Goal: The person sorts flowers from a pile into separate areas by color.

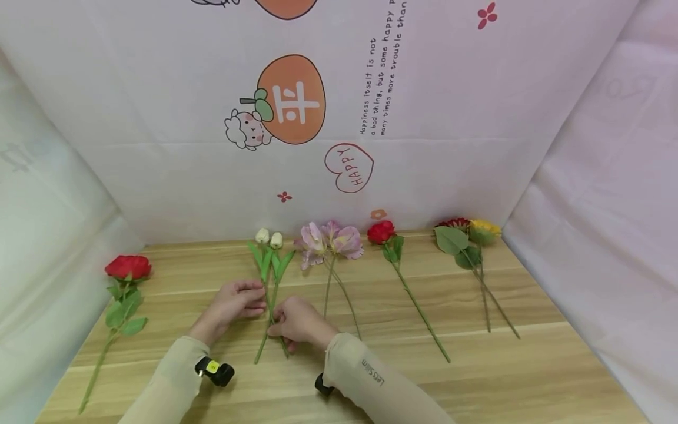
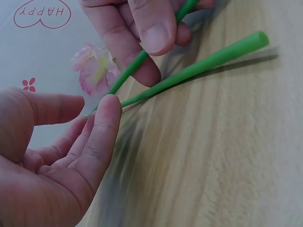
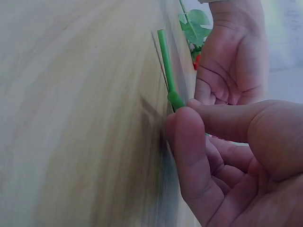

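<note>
Two white tulips with green leaves lie on the wooden table, their stems crossing low down. My right hand pinches one green stem between thumb and fingers near the crossing; the right wrist view shows the pinch close up. The other stem lies on the wood, its cut end free. On the left side of the tulips, my left hand has its fingertips at the stems, thumb held apart from the fingers. Whether those fingertips touch a stem is unclear.
Pink-purple flowers lie just right of the tulips, stems running under my right forearm. Further right are a red flower and a crossed pair with a yellow bloom. A red rose lies far left. White printed cloth stands behind.
</note>
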Action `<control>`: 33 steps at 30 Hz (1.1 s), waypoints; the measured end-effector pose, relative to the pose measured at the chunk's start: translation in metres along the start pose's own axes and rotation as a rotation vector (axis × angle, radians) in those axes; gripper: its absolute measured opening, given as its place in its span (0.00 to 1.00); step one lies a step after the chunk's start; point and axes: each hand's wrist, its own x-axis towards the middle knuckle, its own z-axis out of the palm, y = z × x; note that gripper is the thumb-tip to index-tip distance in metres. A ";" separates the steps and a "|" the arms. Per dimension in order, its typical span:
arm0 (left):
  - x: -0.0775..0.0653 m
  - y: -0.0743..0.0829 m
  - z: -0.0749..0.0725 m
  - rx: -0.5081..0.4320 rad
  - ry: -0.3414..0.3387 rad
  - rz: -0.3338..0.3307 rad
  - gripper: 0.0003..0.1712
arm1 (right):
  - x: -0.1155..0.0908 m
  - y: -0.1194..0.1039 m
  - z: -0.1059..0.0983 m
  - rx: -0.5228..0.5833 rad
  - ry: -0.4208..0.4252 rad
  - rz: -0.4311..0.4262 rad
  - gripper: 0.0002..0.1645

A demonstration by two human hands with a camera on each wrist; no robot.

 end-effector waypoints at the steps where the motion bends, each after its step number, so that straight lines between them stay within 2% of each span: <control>1: 0.000 -0.001 0.000 0.002 -0.003 -0.001 0.24 | 0.000 0.000 0.000 0.000 0.000 0.004 0.06; 2: -0.001 -0.001 -0.001 0.003 -0.007 -0.003 0.24 | 0.001 -0.001 0.001 0.000 0.002 0.010 0.04; 3: -0.001 -0.002 -0.001 0.002 -0.007 -0.006 0.24 | 0.001 -0.001 0.001 0.001 0.003 0.016 0.07; 6: -0.003 -0.003 -0.002 0.003 -0.018 -0.028 0.24 | 0.002 -0.001 0.001 0.003 0.000 0.029 0.21; 9: -0.005 -0.005 -0.003 -0.001 -0.036 -0.046 0.25 | 0.003 -0.001 0.001 -0.004 -0.009 0.034 0.28; 17: -0.006 -0.008 -0.003 0.008 -0.069 -0.058 0.24 | 0.006 0.000 0.002 -0.013 -0.002 0.040 0.31; 26: -0.008 -0.014 -0.001 -0.011 -0.078 -0.075 0.21 | 0.008 0.001 0.003 -0.020 0.041 0.023 0.28; 33: -0.010 -0.015 -0.002 -0.007 -0.102 -0.075 0.22 | 0.007 0.002 0.000 0.016 0.021 0.027 0.28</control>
